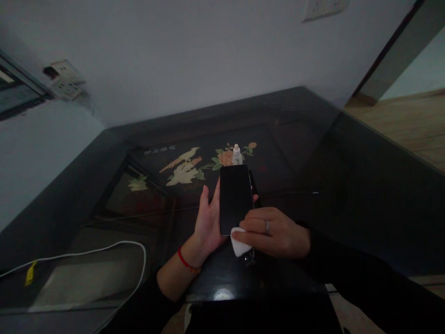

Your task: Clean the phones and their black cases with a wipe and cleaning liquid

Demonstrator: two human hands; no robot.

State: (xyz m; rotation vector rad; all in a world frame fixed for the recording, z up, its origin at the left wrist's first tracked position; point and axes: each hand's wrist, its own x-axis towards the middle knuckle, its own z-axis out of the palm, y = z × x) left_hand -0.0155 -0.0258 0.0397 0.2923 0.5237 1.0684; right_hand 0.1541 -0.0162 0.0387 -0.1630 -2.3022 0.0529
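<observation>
A black smartphone (235, 197) is held upright in front of me, its dark screen facing me. My left hand (208, 220) supports it from behind and along its left edge, with fingertips showing at the right edge. In my right hand (274, 232) a folded white cloth (240, 242) is pinched, touching the phone's lower right corner. A small chain or charm (249, 257) hangs just under the cloth. Beyond the phone's top edge stands a small white-capped bottle (237, 155); its lower part is hidden.
The glossy black table (299, 139) bears a bird-and-flower inlay (184, 171). A white cable (93, 253) with a yellow tag (30, 274) runs along the left. Wall sockets (67, 79) sit at the back left, a white wall (181, 60) behind.
</observation>
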